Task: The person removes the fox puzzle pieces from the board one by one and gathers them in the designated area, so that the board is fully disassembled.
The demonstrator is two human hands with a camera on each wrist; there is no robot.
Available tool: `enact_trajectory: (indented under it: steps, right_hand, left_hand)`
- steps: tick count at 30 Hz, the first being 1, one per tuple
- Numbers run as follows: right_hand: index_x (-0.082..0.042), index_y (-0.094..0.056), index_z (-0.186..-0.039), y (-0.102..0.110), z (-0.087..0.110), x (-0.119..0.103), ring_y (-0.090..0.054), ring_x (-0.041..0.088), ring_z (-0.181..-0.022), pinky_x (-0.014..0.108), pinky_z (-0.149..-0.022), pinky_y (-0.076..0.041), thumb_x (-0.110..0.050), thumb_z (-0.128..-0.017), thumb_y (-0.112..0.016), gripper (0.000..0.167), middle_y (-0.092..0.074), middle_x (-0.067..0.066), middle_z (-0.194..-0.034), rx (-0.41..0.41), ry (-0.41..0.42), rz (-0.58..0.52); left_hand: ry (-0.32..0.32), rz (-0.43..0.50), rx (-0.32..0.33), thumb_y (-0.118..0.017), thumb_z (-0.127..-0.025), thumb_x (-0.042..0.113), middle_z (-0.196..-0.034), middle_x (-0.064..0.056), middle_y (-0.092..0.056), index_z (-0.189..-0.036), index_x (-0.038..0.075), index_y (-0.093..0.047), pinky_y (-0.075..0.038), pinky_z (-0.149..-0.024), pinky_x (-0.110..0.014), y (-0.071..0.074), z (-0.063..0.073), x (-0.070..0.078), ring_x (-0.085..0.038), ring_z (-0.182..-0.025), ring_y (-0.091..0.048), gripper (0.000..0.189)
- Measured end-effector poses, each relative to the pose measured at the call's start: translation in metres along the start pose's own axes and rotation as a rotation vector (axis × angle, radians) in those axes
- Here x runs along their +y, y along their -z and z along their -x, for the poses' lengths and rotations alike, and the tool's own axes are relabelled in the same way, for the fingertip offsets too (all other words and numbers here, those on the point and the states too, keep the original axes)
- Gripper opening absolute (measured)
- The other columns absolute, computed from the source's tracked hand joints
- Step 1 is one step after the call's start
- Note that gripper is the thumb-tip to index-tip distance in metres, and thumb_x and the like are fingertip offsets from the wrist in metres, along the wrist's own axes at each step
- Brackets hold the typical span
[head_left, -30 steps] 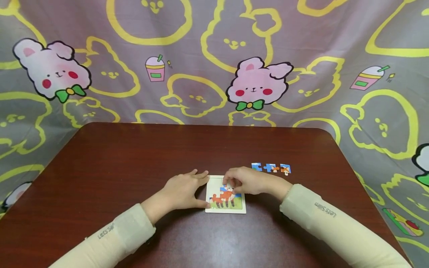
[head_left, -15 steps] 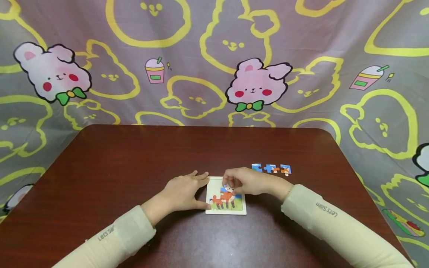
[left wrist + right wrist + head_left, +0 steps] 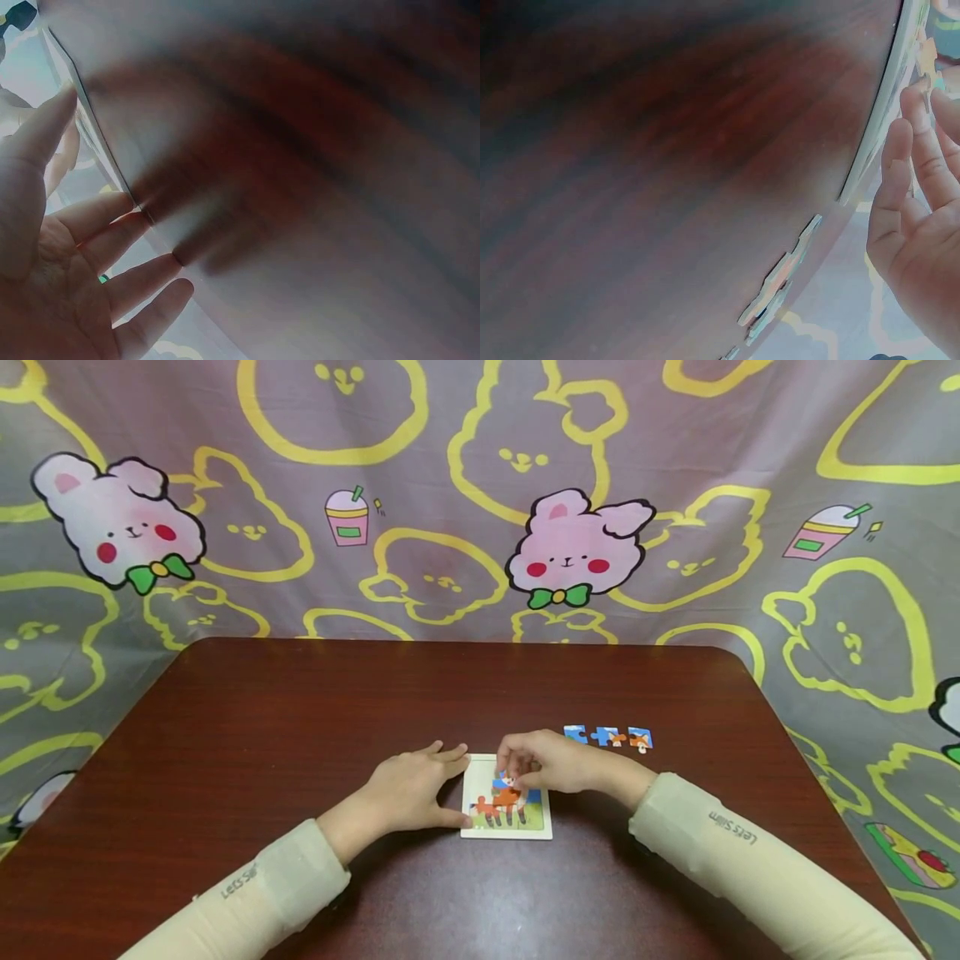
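Observation:
A square wooden jigsaw puzzle board (image 3: 480,777) lies on the table, partly filled with a fox picture on green grass. My left hand (image 3: 408,791) rests at its left edge, fingers spread and thumb touching the lower corner; in the left wrist view the hand (image 3: 71,274) looks straight-fingered. Over the upper right of the board, my right hand (image 3: 551,764) pinches a puzzle piece (image 3: 507,781) with orange, white and blue on it. The right wrist view has the bent fingers of the right hand (image 3: 922,217) beside the board; fingertips hide part of the piece.
Three loose puzzle pieces lie in a row behind the right hand: a blue one (image 3: 575,734), a blue and orange one (image 3: 607,737) and one with a fox face (image 3: 640,738). The dark wood table (image 3: 300,710) ends at a patterned curtain (image 3: 435,468).
The pinched piece and the right hand's fingertips have shifted slightly up and left, and the piece sits at a different tilt. My left hand stays at the board's edge.

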State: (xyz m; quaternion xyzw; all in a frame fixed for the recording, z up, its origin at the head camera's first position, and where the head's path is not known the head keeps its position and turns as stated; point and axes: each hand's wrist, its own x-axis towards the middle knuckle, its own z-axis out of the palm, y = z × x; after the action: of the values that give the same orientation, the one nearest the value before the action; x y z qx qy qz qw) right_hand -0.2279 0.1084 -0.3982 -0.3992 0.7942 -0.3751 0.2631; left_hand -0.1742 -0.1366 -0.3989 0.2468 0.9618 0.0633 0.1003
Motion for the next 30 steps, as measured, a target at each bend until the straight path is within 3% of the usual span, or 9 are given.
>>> enact_trajectory:
  steps: [5,19,30]
  right_hand:
    - [-0.003,-0.061,-0.105,-0.001,0.001,-0.002,-0.068,0.016,-0.071,0.03,-0.069,-0.058,0.005,-0.092,-0.064,0.016,-0.066,0.008,-0.084,0.004,-0.004,-0.026]
    - [-0.006,-0.061,-0.105,-0.002,0.003,-0.002,-0.07,0.015,-0.072,0.026,-0.071,-0.056,0.001,-0.093,-0.064,0.014,-0.068,0.007,-0.084,0.024,0.011,0.003]
    - [-0.01,-0.061,-0.104,0.007,0.01,-0.002,-0.061,0.011,-0.074,0.027,-0.069,-0.053,-0.005,-0.094,-0.066,0.013,-0.067,0.002,-0.082,0.08,0.003,0.055]
  left_hand:
    - [0.004,0.001,-0.004,-0.074,-0.075,0.067,-0.155,0.001,-0.045,-0.144,0.024,-0.055,-0.052,-0.095,-0.054,0.0,0.001,0.0,-0.03,-0.142,-0.044,0.084]
    - [0.001,0.004,-0.004,-0.075,-0.075,0.066,-0.154,0.0,-0.046,-0.144,0.023,-0.054,-0.05,-0.099,-0.055,0.0,0.001,0.001,-0.032,-0.142,-0.044,0.084]
    - [0.003,-0.002,-0.004,-0.075,-0.075,0.066,-0.154,0.0,-0.046,-0.144,0.022,-0.054,-0.051,-0.096,-0.055,0.001,0.0,0.001,-0.031,-0.142,-0.044,0.085]
